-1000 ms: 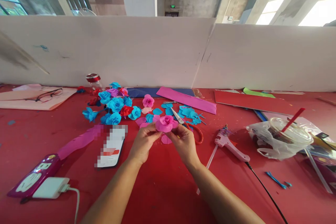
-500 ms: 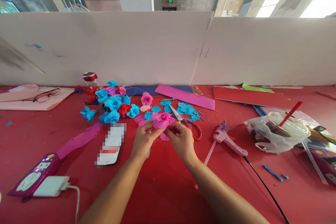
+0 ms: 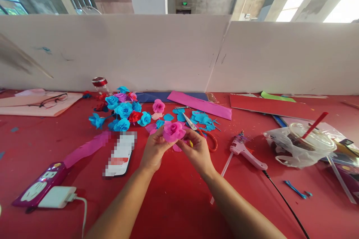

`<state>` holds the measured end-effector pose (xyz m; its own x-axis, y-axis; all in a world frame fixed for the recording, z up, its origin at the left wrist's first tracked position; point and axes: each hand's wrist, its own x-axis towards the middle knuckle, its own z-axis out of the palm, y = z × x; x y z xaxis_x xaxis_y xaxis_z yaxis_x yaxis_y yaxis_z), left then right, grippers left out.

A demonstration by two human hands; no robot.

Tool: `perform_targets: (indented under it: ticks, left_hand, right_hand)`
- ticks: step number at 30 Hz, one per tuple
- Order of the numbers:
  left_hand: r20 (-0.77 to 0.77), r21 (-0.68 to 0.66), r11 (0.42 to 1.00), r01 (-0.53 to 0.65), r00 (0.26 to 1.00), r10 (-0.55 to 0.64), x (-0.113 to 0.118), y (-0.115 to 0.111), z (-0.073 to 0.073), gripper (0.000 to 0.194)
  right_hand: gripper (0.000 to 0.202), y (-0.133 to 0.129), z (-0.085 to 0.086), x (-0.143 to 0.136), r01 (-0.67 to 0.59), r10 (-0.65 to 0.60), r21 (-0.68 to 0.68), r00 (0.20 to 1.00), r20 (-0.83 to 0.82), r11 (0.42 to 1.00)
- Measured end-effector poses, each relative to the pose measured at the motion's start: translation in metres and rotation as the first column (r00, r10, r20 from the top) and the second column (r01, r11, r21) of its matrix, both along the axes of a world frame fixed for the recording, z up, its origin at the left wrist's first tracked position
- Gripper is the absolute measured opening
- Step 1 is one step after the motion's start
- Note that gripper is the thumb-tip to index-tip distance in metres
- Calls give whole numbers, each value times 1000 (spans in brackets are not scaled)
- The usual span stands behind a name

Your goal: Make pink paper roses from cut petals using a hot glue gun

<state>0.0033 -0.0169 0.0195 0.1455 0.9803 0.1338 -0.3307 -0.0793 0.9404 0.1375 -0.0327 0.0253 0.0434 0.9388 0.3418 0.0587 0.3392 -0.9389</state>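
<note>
A pink paper flower [image 3: 174, 131] is held up between my two hands, its open face turned toward me. My left hand [image 3: 155, 151] pinches its lower left side. The fingers of my right hand [image 3: 197, 152] are closed on its lower right side. Scissors [image 3: 211, 140] with red handles lie just behind my right hand. Around them are blue petals [image 3: 204, 118] and some pink ones. Another pink flower [image 3: 158, 106] lies farther back. A bunch of blue, red and purple flowers [image 3: 123, 110] is at the left.
A phone [image 3: 121, 155] and a purple power strip [image 3: 42, 186] with a charger lie left. To the right are a pink glue gun [image 3: 246, 153] with its cord and a bagged drink cup [image 3: 304, 143]. Behind stands a white partition [image 3: 134, 52].
The pink flower has tilted toward me, so its centre shows more fully. The whole view has shifted slightly. Both hands still hold the flower.
</note>
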Motion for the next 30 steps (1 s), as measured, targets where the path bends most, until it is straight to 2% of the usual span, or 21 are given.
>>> perform_targets:
  ticks: [3, 9, 15, 18, 22, 25, 28, 30]
  left_hand:
    - [85, -52, 999, 15, 996, -11, 0, 1, 1, 28]
    - [217, -145, 983, 112, 973, -79, -5, 3, 5, 26]
    - [419, -353, 904, 239, 905, -76, -16, 11, 13, 13]
    - [440, -367, 901, 229, 897, -48, -19, 13, 15, 9]
    - [462, -312, 938, 151, 887, 11, -25, 16, 13, 17]
    - [381, -285, 957, 57, 923, 58, -25, 17, 6, 21]
    - [113, -281, 957, 72, 993, -41, -18, 14, -1, 21]
    - [68, -249, 966, 69, 996, -53, -12, 11, -3, 16]
  right_hand:
    - [15, 0, 2, 1, -54, 53, -38, 998, -31, 998]
    - [18, 0, -3, 0, -28, 25, -111, 999, -33, 993]
    - [16, 1, -3, 1, -24, 20, -116, 999, -33, 993]
    - [14, 1, -2, 1, -31, 29, -100, 999, -24, 994]
    - [11, 2, -5, 0, -34, 32, -73, 999, -27, 997]
    - [10, 2, -8, 0, -34, 32, -37, 998, -51, 999]
    - [12, 2, -8, -1, -13, 11, -45, 999, -52, 999]
    - [13, 1, -7, -2, 17, -19, -58, 999, -37, 998]
